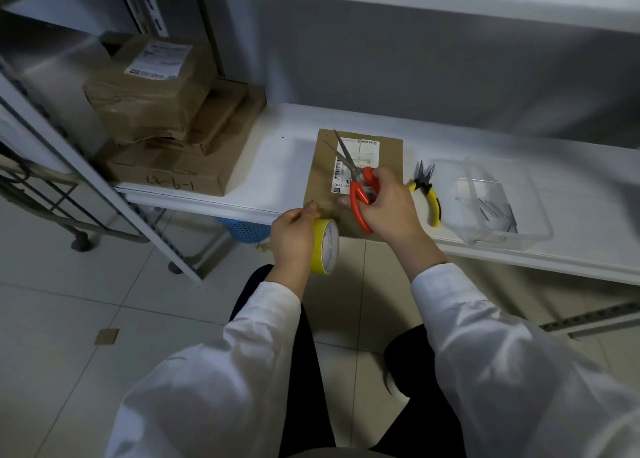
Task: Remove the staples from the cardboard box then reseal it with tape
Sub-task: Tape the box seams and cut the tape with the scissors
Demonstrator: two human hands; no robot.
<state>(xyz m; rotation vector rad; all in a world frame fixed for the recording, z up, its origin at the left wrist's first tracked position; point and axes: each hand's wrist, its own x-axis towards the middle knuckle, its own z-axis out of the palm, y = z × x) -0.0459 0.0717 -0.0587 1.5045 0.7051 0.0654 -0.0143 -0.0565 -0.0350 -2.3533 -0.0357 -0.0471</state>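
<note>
A person in white sleeves works at the front edge of a white shelf, where a flat brown cardboard box lies with its near end overhanging the edge and a white shipping label facing up. The right hand grips red-handled scissors, its fingers closed through and around the handles; the blades are spread apart and point away over the label. The left hand holds a yellow-cored tape roll just below the shelf's front edge, fingers wrapped around the roll and fingertips pinching the tape's free end against the box's near left corner. Yellow-handled pliers lie on the shelf just right of the box, near the front edge. Further right sits a clear plastic container holding small clear pieces whose nature cannot be made out. At the shelf's left end, a stack of brown parcels fills the corner, the lowest marked with handwriting. A blue basket shows beneath the shelf, and a cardboard scrap lies on the tiled floor.
</note>
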